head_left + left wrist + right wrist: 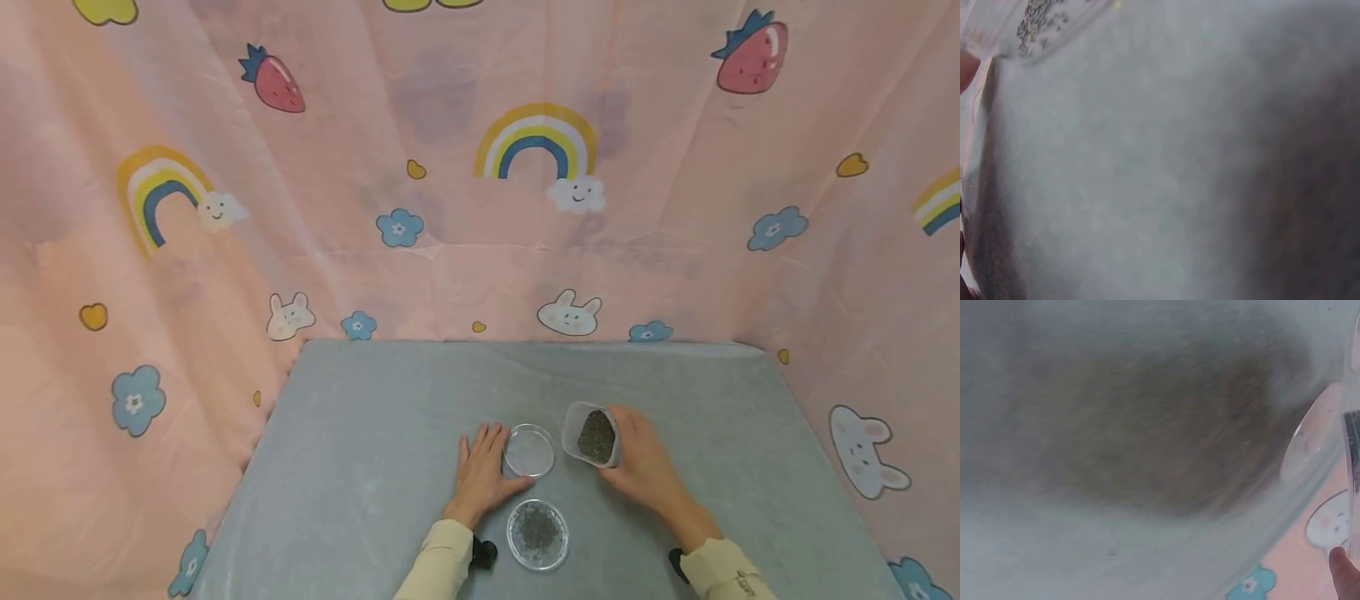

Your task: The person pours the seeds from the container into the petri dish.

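Note:
My right hand [645, 462] grips a clear plastic tub [572, 433] by its right side. The tub tilts to the left, its mouth showing dark, fine granules [597, 437] inside. To its left is a clear round petri dish [529, 451] with no granules visible in it. My left hand [482, 475] lies beside that dish, fingers extended at its left edge and thumb near its lower rim. Closer to me sits a second petri dish [537, 535] holding a layer of dark granules, its edge also visible in the left wrist view [1035, 28].
Grey cloth covers the table [375, 450]. A pink patterned curtain [435, 275] hangs behind and along both sides. Black straps [483, 553] sit at the wrists by the cream sleeves [442, 558].

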A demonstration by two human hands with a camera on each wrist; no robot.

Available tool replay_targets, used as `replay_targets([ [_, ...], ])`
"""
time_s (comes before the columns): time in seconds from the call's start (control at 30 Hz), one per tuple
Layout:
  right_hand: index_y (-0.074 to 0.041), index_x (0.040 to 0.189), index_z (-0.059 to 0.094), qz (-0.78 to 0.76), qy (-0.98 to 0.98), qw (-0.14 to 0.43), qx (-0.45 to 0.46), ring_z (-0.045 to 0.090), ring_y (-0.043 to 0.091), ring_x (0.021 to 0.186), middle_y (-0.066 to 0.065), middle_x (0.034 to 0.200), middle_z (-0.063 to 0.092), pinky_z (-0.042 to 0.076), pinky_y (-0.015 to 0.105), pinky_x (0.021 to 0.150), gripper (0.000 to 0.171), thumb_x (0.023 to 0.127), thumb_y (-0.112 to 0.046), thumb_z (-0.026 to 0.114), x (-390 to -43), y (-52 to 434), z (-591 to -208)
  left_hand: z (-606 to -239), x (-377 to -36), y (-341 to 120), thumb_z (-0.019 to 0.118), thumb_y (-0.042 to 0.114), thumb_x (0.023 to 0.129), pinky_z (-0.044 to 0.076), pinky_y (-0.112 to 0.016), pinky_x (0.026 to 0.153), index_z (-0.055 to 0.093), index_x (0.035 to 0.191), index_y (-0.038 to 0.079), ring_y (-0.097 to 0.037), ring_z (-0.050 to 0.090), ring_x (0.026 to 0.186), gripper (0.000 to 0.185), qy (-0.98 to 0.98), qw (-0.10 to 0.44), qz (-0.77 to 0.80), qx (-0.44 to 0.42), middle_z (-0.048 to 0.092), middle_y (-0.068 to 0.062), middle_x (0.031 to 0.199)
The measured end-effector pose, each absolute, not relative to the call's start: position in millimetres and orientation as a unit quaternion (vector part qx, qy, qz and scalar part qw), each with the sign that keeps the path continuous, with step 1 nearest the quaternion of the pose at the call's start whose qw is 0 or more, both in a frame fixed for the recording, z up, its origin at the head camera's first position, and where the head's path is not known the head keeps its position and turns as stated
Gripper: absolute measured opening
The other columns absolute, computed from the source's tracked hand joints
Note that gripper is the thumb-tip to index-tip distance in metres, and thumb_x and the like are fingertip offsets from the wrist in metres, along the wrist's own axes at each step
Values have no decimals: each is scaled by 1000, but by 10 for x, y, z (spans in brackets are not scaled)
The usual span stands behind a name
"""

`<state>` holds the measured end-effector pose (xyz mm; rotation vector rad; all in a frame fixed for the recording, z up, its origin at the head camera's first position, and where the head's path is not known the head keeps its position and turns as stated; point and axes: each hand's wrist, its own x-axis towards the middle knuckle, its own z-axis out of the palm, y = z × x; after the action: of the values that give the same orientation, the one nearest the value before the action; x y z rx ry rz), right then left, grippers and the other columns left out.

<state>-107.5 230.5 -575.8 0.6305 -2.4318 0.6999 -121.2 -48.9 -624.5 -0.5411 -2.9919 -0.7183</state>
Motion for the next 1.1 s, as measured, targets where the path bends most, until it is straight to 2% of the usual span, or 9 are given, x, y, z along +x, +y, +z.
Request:
replay_targets([
  [0.3, 4, 132, 47, 229, -907, 237, 262, 52, 41, 104, 23, 117, 52, 45, 53, 86, 90, 50, -1, 82, -1163, 2086, -5715, -6223, -1210, -484, 74, 62, 75, 18, -62, 113, 48, 144, 13, -30, 30, 144, 88, -957, 0, -233, -173, 45, -9, 149],
  [0.67, -2, 130, 52, 205, -899, 241, 304, 54, 38, 104, 20, 115, 54, 45, 52, 88, 84, 49, 2, 76, -1246, 1908, -5694, -6198, -1200, -481, 73, 63, 75, 20, -63, 112, 48, 144, 13, -31, 31, 143, 89, -959, 7, -222, -175, 46, -9, 148],
  [1.1, -7, 135, 52, 170, -905, 220, 322, 50, 36, 111, 18, 120, 50, 41, 51, 97, 79, 60, -2, 77, -1314, 1819, -5626, -6192, -1203, -487, 72, 63, 76, 20, -63, 112, 47, 145, 14, -30, 31, 143, 89, -960, 9, -217, -175, 45, -8, 149],
])
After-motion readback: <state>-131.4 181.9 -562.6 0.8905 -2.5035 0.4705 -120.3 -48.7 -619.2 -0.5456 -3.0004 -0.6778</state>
